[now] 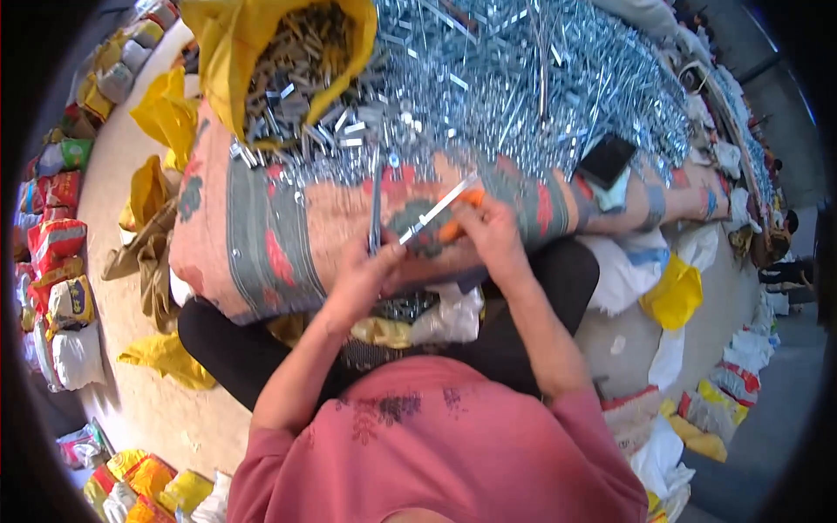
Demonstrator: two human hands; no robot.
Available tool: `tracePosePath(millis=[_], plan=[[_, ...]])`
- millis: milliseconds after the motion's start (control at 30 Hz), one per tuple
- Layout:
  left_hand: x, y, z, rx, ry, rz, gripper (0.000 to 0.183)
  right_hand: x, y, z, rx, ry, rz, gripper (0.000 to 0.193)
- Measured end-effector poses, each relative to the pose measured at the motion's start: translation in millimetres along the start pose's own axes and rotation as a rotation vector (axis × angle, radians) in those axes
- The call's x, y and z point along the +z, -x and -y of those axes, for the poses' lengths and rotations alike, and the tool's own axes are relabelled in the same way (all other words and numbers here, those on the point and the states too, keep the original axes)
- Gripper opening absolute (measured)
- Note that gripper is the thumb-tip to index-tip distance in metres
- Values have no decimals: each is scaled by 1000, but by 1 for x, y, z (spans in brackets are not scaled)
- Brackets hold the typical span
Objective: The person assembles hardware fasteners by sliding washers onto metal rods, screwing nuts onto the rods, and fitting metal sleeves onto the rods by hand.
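My left hand (366,272) is closed round the lower end of a slim grey metal strip (376,196) that points away from me. A bright silver metal strip (436,207) slants from the fingertips of this hand up to the right, with a small collar-like piece partway along. My right hand (490,228) is curled at that strip's upper end, its fingers closed. Orange pieces (472,197) show at these fingers; whether they are finger covers or a tool's handle I cannot tell. Both hands are above a patterned padded cloth (340,205) in front of my lap.
A large heap of small shiny metal pieces (514,87) covers the far side of the cloth. At its left, an open yellow sack (222,65) holds short metal parts. A dark flat object (608,160) lies at the right. Yellow bags (673,292) and colourful sacks (61,231) lie around.
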State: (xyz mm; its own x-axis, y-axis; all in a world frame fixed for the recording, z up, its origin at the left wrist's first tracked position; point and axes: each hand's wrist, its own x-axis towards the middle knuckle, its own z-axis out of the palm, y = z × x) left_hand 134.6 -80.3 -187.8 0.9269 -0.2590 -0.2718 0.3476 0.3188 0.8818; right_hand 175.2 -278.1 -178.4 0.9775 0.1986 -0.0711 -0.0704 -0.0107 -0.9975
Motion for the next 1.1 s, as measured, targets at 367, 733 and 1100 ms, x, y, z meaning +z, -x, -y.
tracePosePath(millis=[367,733,1100], plan=[[11,1,11,-60,101,1,19,-3,-3,-7,68,-121,119,31],[4,2,10,-115,219,-22,12,-10,0,-8,259,-107,298,34],[-9,20,36,337,-715,-149,21,20,13,-24,253,-61,173,15]])
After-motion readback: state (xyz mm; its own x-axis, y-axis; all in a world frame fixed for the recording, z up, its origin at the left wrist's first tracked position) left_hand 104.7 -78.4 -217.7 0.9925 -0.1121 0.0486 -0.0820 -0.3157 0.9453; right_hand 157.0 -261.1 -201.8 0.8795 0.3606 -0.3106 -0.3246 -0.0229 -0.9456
